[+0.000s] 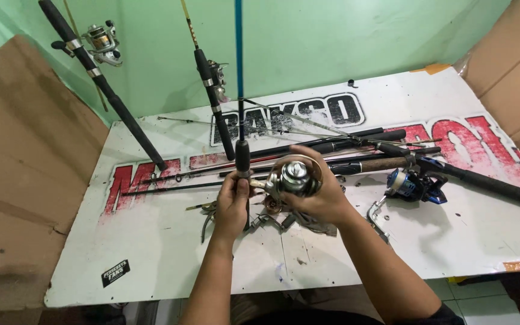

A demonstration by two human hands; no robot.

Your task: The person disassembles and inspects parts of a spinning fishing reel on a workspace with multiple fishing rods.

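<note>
**Both hands busy with a rod and reel above the white table**

I see first the large white board table with red and black painted letters [170, 253], which fills most of the view. On it lie several long dark fishing rods [356, 144], crossing each other near the far edge. Two more black rods with reels [100, 84] lean against the green wall. On the right of the table rests a blue and black spinning reel [413, 185], apart from my hands.

My left hand [233, 204] is closed around the black handle of the upright blue fishing rod [239, 66]. My right hand [320, 189] wraps its fingers around the silver metal spinning reel [293, 176], held just beside the rod handle, above the table middle. Under my hands lie small metal parts [209, 210], too unclear to name.
</note>
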